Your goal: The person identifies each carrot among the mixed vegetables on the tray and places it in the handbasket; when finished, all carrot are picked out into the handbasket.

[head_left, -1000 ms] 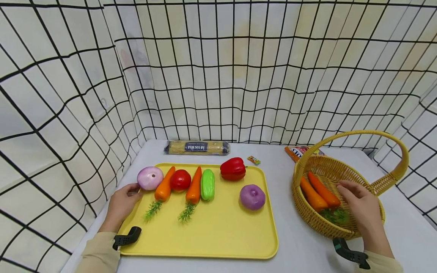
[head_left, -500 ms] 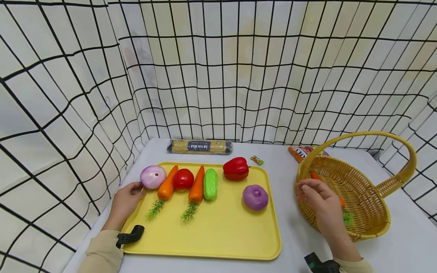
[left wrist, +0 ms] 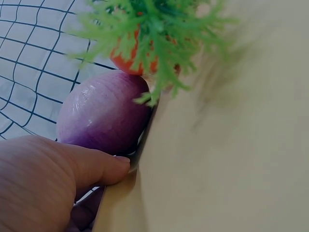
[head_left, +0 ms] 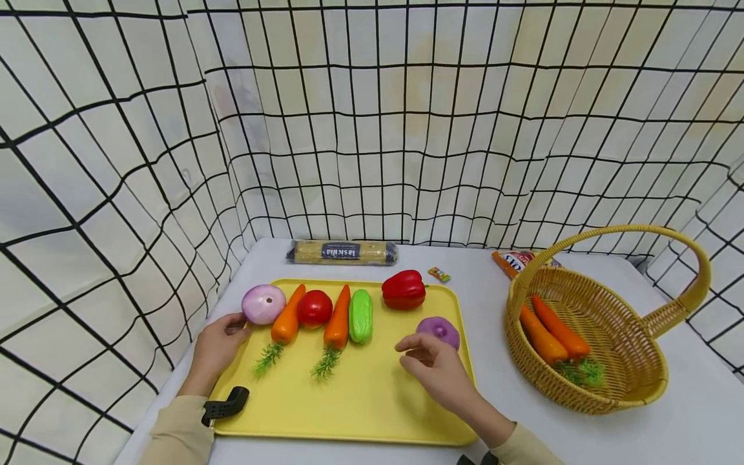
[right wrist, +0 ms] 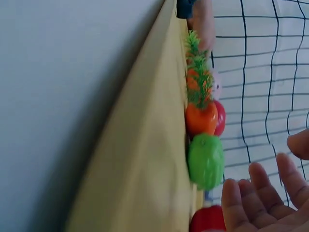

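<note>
From the near side of the yellow tray (head_left: 349, 400), the head camera peers forward and down over it. Both wrist views sit low: left, close by the tray's left rim; right, facing leftward across it; both catch the onion (left wrist: 104, 113).

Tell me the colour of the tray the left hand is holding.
The tray is yellow; it shows best in the head view.

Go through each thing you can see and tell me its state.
Yellow tray: bearing vegetables.
Left hand: gripping the tray's rim.
Right hand: empty, above the tray.
Basket: handle up, two carrots inside.
Red pepper: on its side.
Long packet: lying flat, seal unclear.
Small packet: lying flat, seal unclear.
Snack bag: partly hidden, seal unclear.
</note>
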### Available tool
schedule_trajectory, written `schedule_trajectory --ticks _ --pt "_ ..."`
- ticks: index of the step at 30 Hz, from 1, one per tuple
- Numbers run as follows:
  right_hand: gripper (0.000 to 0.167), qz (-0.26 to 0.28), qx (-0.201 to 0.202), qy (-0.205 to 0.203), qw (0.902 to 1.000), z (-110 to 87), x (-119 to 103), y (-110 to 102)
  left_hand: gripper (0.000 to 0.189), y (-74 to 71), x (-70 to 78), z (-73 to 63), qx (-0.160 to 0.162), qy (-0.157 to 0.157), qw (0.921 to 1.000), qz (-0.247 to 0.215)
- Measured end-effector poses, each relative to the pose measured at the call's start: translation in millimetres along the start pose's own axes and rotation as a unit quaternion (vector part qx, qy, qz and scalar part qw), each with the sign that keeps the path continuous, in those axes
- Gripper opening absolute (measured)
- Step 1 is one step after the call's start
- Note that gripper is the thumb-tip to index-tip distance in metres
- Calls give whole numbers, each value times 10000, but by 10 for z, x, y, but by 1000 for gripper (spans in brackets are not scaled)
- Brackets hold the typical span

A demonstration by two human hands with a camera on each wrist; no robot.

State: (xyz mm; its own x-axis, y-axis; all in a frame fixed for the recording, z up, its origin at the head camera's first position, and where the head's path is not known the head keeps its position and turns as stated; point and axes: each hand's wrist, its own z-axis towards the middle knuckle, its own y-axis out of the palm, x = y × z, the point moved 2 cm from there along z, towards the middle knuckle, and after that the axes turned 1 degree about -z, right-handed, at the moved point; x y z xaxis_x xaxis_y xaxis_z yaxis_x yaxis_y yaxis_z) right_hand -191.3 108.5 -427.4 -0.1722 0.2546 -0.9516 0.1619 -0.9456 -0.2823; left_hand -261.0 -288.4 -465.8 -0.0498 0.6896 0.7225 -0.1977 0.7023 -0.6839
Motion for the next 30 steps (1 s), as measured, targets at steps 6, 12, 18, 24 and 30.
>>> schedule_trajectory --ticks 6,12,18,24,30 --pt "30 -151 -209 -286 9993 230 -159 341 42 -7 8 -12 -12 29 10000 39" --pt "43 -278 -421 -345 9981 469 -283 622 42 5 -12 -5 8 48 10000 66" --pt "41 -262 -355 -195 9988 649 -347 800 42 -12 4 -4 2 36 10000 45" --pt "44 -141 -454 -63 9988 773 -336 953 42 -22 12 -2 -16 48 10000 30" --pt "40 -268 -406 -30 9988 835 -327 1051 39 1 -1 -7 69 60 10000 11"
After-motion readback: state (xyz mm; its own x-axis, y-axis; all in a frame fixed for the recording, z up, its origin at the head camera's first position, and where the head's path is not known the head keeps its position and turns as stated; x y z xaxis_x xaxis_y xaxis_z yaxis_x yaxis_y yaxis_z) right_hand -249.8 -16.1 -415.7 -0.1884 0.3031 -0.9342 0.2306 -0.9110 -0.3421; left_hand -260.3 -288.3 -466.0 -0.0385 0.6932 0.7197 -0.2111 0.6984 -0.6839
